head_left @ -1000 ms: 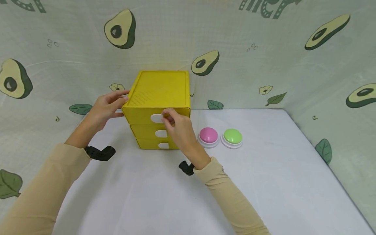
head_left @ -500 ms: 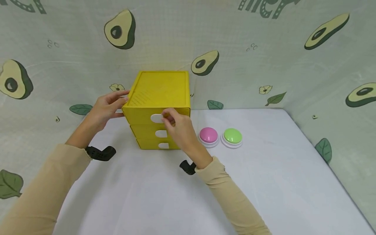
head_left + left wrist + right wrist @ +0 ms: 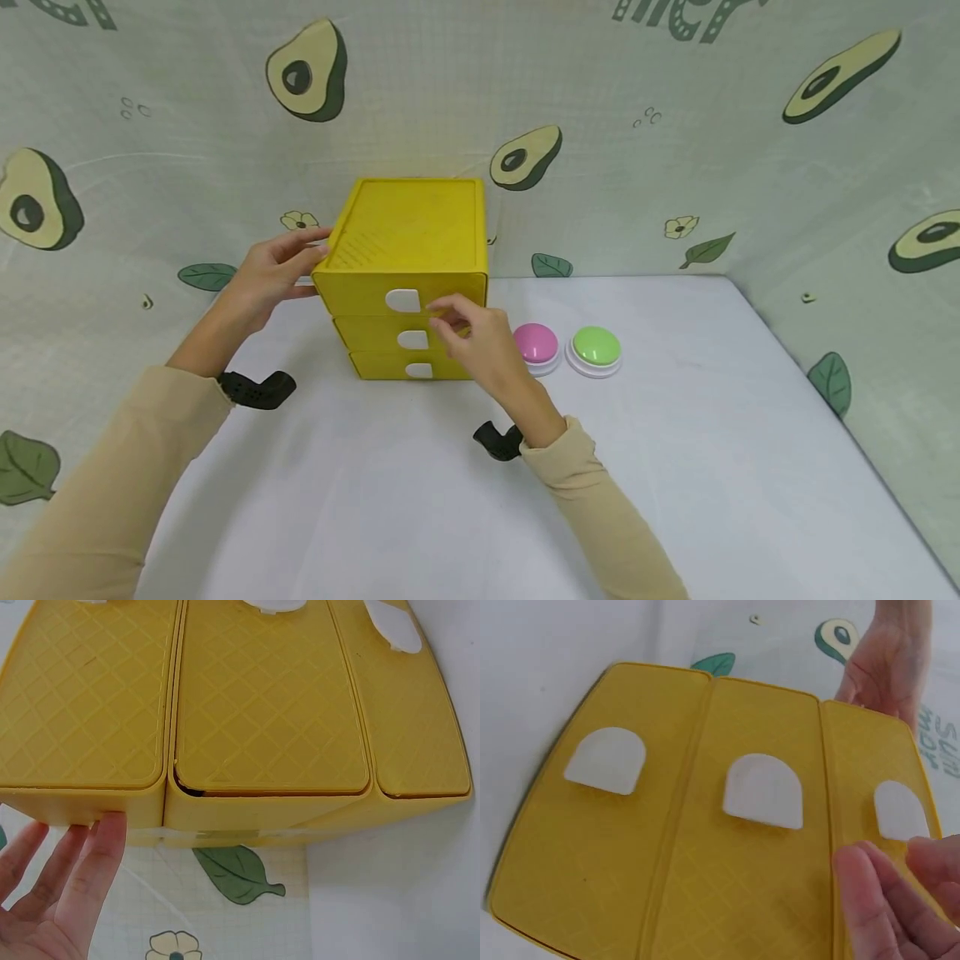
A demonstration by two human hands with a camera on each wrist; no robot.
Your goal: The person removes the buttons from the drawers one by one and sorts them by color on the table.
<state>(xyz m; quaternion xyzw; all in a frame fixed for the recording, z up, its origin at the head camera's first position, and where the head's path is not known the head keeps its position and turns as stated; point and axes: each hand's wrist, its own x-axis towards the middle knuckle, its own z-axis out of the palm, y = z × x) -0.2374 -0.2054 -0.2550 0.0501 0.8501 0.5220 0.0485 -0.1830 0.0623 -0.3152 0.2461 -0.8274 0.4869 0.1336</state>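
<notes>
A yellow three-drawer box [image 3: 420, 225] stands on the table against the back cloth, its drawers pushed in. Each drawer front carries a white tab handle, the top handle [image 3: 402, 301] uncovered. My left hand [image 3: 266, 279] rests its straight fingertips against the box's left side, near the top; the left wrist view shows these fingers [image 3: 97, 862] on the side wall. Just in front of the top drawer, to the right of its handle, my right hand [image 3: 480, 342] has its thumb and fingers bent but parted. In the right wrist view nothing lies between these fingers [image 3: 859, 881].
To the right of the box a pink push button [image 3: 536, 343] and a green push button [image 3: 596, 346] sit on white bases, the pink one partly behind the right hand. A white cloth covers the table [image 3: 712, 467]. Behind hangs an avocado-print cloth [image 3: 420, 92].
My right hand has come off the top drawer's handle and shifted right and slightly down, its thumb and fingers parting. The left hand stays against the box.
</notes>
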